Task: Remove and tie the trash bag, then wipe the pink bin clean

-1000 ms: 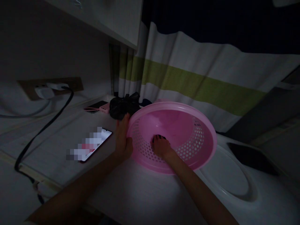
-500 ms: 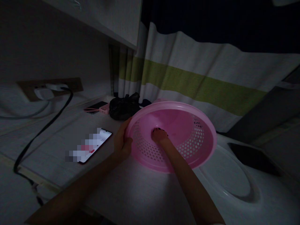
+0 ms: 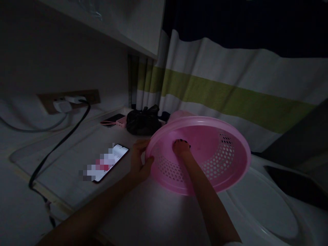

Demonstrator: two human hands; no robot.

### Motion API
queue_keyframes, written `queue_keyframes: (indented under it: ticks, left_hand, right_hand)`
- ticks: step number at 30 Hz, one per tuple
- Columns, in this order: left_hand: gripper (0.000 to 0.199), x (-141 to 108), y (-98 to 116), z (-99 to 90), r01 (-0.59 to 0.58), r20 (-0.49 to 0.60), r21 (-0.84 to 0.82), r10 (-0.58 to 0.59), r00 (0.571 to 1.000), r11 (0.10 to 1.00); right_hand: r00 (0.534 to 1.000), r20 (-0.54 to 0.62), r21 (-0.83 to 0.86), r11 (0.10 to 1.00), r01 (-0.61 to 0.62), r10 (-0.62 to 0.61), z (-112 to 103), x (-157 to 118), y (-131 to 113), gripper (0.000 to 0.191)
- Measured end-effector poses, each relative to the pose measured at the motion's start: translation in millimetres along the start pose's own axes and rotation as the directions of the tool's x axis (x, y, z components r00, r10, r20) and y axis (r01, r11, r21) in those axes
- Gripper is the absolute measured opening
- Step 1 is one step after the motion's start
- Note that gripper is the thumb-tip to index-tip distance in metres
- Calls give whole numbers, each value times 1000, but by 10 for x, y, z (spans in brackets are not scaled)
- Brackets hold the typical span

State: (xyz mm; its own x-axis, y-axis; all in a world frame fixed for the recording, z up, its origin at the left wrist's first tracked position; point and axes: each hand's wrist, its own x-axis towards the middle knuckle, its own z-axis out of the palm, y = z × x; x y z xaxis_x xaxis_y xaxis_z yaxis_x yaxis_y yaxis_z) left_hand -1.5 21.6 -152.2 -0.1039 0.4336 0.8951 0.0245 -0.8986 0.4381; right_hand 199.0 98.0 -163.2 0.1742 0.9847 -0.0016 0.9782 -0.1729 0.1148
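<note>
A round pink plastic basket with rows of holes in its wall is tilted so that its mouth faces me. My left hand grips its left rim, thumb in front and fingers behind. Inside the basket, my right hand presses against the inner surface. Its fingers are curled round something dark, of which only a thin edge shows past the knuckles; the kind cannot be made out in the dim light.
Left of the basket a lit phone lies on the counter. Behind are a black plastic bag, a pink power bank and a dark flat object. A black cord hangs from the wall socket. At right is an oval white basin.
The whole view has shifted, so everything appears further right and slightly lower. Both hands keep their places on the basket, with the right hand still inside it.
</note>
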Motion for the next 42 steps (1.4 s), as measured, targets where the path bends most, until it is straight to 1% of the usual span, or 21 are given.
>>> queue_keyframes:
  ticks: [3,5,7,9,12,14,16,19,21,24,27,31,34,37,40,42]
  left_hand:
    - [32,26,-7,1,-4,-37,101,8,999,995]
    - [29,44,-9,-1,29,-57,192,-19,998,981]
    - [31,57,-10,-4,54,-65,263,-38,997,963]
    - [36,62,-8,-8,56,-62,303,-39,997,952]
    - [49,64,3,-14,30,7,308,-34,999,951]
    - [55,70,16,-19,-11,52,327,-7,999,945]
    - [57,84,29,-24,-95,102,360,62,993,928]
    - [60,107,33,-30,-227,185,372,168,968,900]
    - [60,118,25,-32,-279,216,354,212,953,893]
    - [59,124,9,-37,-295,223,325,230,947,899]
    - [60,124,-6,-53,-287,227,314,222,948,905]
    - [59,131,-33,-84,-277,238,318,206,949,907]
    - [59,143,-52,-95,-287,239,302,219,946,909]
    - [59,149,-61,-94,-305,225,295,244,943,905]
    - [59,141,-59,-92,-311,211,298,255,944,902]
    - [58,131,-54,-95,-281,188,311,231,955,908]
  right_hand:
    - [1000,-22,1,1000,-8,8,26,-7,-20,43]
    - [999,-31,0,1000,-12,12,34,-20,-31,43]
    - [999,-34,-1,1000,-17,17,32,-34,-37,43]
    - [999,-33,-3,1000,-17,17,21,-49,-37,44]
    - [1000,-22,-10,1000,-1,1,0,-91,-33,43]
    - [1000,-9,-18,1000,18,-18,-12,-137,-34,42]
    - [999,4,-28,999,36,-36,-23,-199,-41,41]
    - [998,11,-44,997,62,-62,-41,-324,-57,40]
    - [997,7,-54,995,82,-82,-57,-432,-67,40]
    - [993,-6,-68,991,116,-117,-83,-625,-76,40]
    - [988,-21,-83,985,153,-155,-109,-810,-79,41]
    - [987,-15,-100,983,157,-159,-142,-943,-90,41]
    - [990,5,-106,984,143,-144,-154,-943,-101,40]
    - [990,18,-102,984,143,-142,-143,-885,-103,40]
    - [989,22,-88,985,147,-146,-124,-778,-100,41]
    - [990,30,-76,987,140,-138,-116,-676,-104,41]
